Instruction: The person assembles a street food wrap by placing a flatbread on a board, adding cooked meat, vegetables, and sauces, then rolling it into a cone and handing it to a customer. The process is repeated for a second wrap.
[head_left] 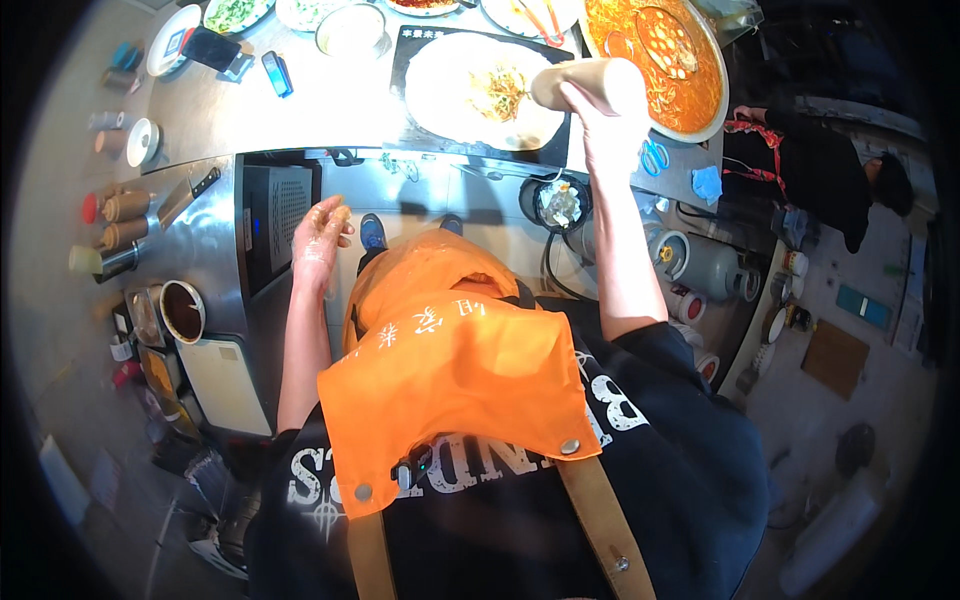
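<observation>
My right hand point(612, 128) is wrapped round a beige squeeze bottle point(606, 84). The bottle lies tilted with its narrow end to the left, over a round pale wrapper point(436, 98). Shredded brownish-yellow filling point(498, 90) is heaped on the wrapper, just beyond the bottle's tip. Under the wrapper is a black board point(402, 56) on the steel counter. My left hand point(318, 240) hangs in front of the counter, off to the left, with its fingers curled. A small yellowish bit shows at its fingertips, too unclear to name.
A wide bowl of orange-red shredded food point(690, 100) stands right of the board. Blue scissors point(655, 157) lie by the counter's front edge. A knife point(190, 196) and several squeeze bottles point(124, 206) are at the left. Another person point(815, 165) is at the far right.
</observation>
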